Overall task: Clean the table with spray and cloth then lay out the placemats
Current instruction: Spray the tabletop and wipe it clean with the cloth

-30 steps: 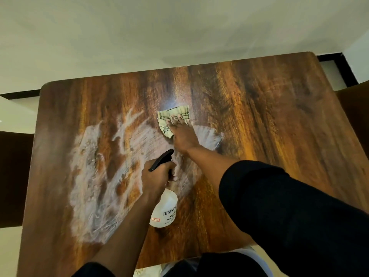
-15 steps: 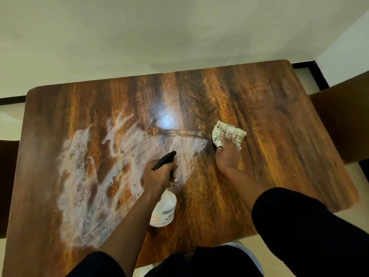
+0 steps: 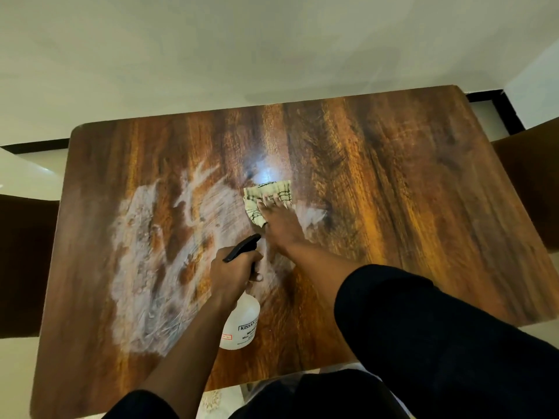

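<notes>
One cloth (image 3: 267, 196) at frame centre, pressed flat on table (image 3: 393, 182) under right hand (image 3: 279, 220), fingers straight. One spray bottle (image 3: 240, 323) lower centre, left hand (image 3: 231, 275) curled round its neck, just below cloth. One white smear (image 3: 145, 267) left. Two hands.

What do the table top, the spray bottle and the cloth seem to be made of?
Table top: wood or a wood-look laminate, glossy; strong grain and a bright light reflection show.
Spray bottle: probably translucent whitish plastic with a printed label; its trigger head looks like black plastic.
Cloth: soft woven fabric, pale with dark checked lines; it crumples under the right hand.
</notes>
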